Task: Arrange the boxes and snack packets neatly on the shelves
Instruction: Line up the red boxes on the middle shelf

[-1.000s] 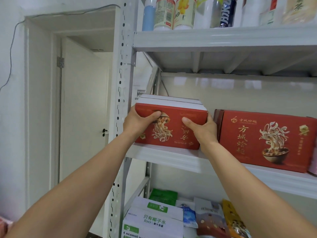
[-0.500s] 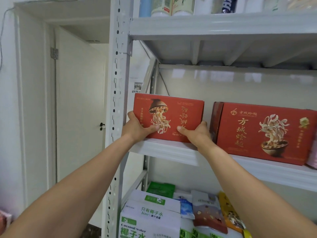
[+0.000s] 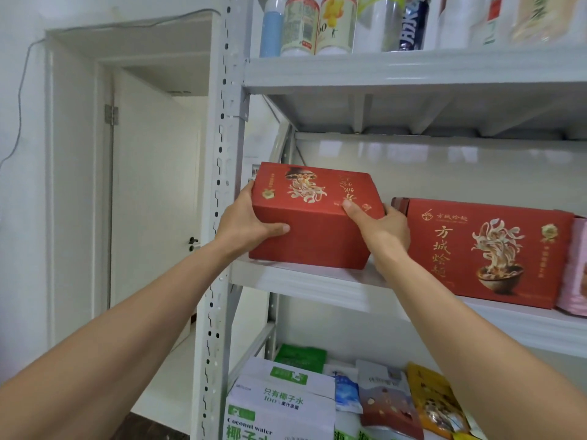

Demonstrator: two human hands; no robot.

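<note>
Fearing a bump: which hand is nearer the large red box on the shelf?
Right. Right hand: just beside the large red box. Left hand: at the far end of the smaller red box.

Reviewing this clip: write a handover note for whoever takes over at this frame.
Left grip: holds the red box by its left end, thumb on the plain front.
Right grip: holds its right end, thumb on the printed face.
Box: at the middle shelf's left end, printed face tipped up, print upside down.
Done: second box stands upright to its right.
Left: probably set the held box beside it; lower packets look jumbled.
</note>
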